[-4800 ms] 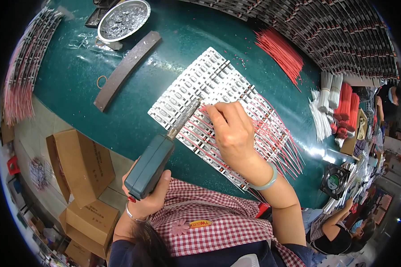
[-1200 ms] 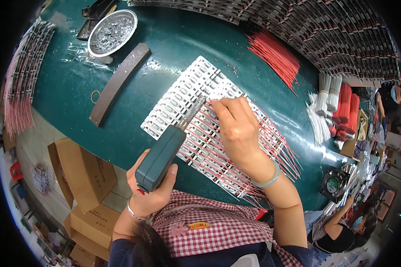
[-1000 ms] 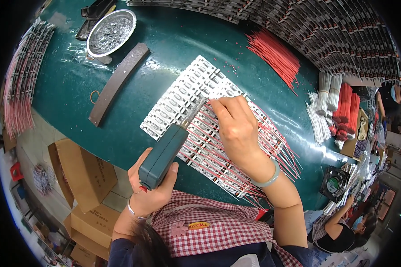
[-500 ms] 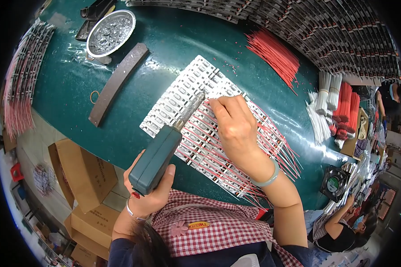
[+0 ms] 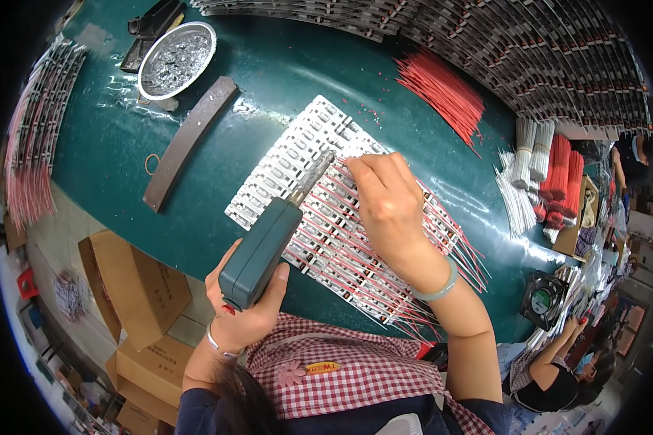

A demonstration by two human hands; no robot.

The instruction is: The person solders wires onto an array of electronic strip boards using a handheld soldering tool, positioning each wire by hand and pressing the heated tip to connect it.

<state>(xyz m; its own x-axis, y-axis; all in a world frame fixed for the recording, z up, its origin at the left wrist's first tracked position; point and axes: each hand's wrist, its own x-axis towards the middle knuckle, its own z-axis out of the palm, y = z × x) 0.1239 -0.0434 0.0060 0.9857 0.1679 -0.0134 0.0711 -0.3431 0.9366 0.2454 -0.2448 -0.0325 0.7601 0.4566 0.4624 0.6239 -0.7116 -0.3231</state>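
Note:
My left hand (image 5: 243, 322) is wrapped round a dark green soldering gun (image 5: 260, 250). Its thick metal tip (image 5: 316, 174) points up and right, over a panel of white parts (image 5: 279, 170) laid in rows on the table. My right hand (image 5: 390, 210) is closed in a pinch beside the tip, holding a thin red wire (image 5: 343, 160) by its end. Several red wires (image 5: 352, 268) run across the panel's right half and past its lower right edge. Whether the tip touches the panel, I cannot tell.
On the green table (image 5: 181, 246) lie a curved brown bar (image 5: 189, 145) and a bowl of metal scraps (image 5: 178, 61). Loose red wires (image 5: 442, 98), white bundles (image 5: 526, 156) and a small black fan (image 5: 544, 299) sit right. Stacked strips (image 5: 530, 58) fill the back; a co-worker (image 5: 559, 380) sits lower right.
My right hand has shifted slightly right, still pinching near the tip. The soldering gun's body has moved a little to the right and its tip stays over nearly the same spot.

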